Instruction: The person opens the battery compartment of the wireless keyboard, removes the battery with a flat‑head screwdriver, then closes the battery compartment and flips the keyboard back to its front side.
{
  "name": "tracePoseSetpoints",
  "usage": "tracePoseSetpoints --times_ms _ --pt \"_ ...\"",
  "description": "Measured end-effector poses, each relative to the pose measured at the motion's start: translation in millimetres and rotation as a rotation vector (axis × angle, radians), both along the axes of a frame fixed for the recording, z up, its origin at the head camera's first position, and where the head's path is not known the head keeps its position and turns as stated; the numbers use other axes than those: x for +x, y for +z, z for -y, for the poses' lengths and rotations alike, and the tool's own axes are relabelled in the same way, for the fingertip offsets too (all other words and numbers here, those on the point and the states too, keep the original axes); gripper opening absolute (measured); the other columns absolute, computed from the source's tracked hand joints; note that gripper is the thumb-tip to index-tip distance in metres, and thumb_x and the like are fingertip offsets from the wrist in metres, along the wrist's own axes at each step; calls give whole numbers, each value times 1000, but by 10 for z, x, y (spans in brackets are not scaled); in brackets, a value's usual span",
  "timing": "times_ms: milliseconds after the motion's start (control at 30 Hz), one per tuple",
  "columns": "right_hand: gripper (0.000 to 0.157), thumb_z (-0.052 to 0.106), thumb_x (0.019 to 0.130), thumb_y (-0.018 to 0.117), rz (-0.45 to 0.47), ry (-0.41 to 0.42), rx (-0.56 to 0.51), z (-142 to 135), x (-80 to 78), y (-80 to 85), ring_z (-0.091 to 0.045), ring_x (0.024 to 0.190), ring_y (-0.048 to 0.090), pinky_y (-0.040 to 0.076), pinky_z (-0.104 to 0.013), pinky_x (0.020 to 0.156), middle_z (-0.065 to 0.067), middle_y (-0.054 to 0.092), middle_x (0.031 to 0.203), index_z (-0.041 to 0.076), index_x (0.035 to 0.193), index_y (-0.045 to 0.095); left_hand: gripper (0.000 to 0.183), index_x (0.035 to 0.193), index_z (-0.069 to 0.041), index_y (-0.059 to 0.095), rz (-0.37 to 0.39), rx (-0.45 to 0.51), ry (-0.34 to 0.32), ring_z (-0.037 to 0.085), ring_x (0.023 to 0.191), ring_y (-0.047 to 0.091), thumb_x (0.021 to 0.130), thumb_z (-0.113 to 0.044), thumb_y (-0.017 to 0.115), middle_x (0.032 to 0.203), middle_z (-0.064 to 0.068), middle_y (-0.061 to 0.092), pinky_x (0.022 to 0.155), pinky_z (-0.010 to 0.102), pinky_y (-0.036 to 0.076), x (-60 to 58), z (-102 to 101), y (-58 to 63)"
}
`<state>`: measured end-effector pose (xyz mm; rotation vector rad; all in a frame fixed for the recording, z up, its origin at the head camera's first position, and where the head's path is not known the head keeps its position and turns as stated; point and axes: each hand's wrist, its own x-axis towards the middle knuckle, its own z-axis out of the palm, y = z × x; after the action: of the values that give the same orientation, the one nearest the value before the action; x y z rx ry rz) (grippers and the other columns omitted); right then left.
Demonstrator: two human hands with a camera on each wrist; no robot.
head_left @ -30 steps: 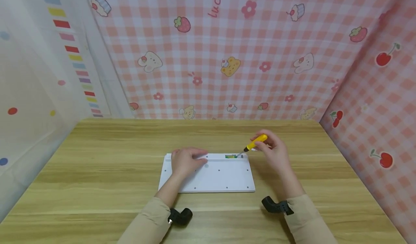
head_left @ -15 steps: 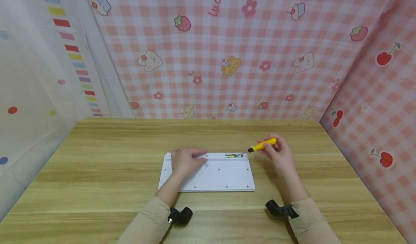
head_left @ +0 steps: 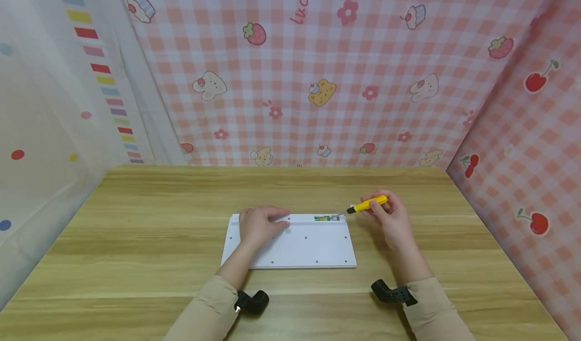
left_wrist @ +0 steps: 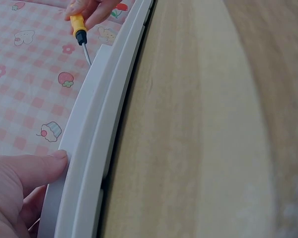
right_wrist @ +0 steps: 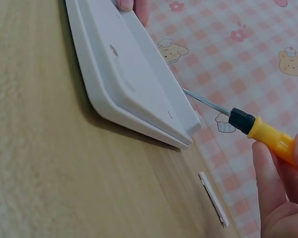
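Note:
A white keyboard [head_left: 313,247] lies face down on the table, its battery slot open along the raised far ridge. Green batteries [head_left: 322,219] show inside the slot. My left hand [head_left: 260,225] grips the ridge left of centre; in the left wrist view its thumb [left_wrist: 52,166] lies on the near side, with fingers behind. Between thumb and fingers, my right hand [head_left: 390,215] pinches a screwdriver [head_left: 368,204] with a yellow handle and black collar. Its shaft [right_wrist: 206,101] slants down leftward, the tip at the right end of the batteries and partly hidden in the slot.
A thin white strip [right_wrist: 214,199], like a battery cover, lies on the wooden table [head_left: 136,260] beyond the keyboard's right end. A pink checked cloth [head_left: 290,119] hangs along the back edge, with another curtain on each side.
My right hand has moved right and tipped the screwdriver flatter, its tip staying at the batteries; during the last half second it barely shifts. The left hand and keyboard stay put.

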<state>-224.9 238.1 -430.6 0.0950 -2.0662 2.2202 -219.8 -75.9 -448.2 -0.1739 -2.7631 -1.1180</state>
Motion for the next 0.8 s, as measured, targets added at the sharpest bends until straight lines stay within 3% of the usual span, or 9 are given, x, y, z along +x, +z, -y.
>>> tracePoseSetpoints --times_ms 333,800 --pt "18 4 103 48 69 11 -1 -29 1 -8 -12 103 67 52 -30 90 -5 67 110 -4 120 45 23 103 -25 79 7 6 4 20 109 65 80 -27 83 108 -5 74 110 51 20 -3 -3 -10" --pt "26 1 103 46 52 50 -34 -83 12 -53 -12 106 66 49 -34 94 -4 67 111 -12 124 37 23 102 -24 79 -20 18 -4 21 107 66 80 -26 83 108 -4 74 109 53 20 7 -2 -11"
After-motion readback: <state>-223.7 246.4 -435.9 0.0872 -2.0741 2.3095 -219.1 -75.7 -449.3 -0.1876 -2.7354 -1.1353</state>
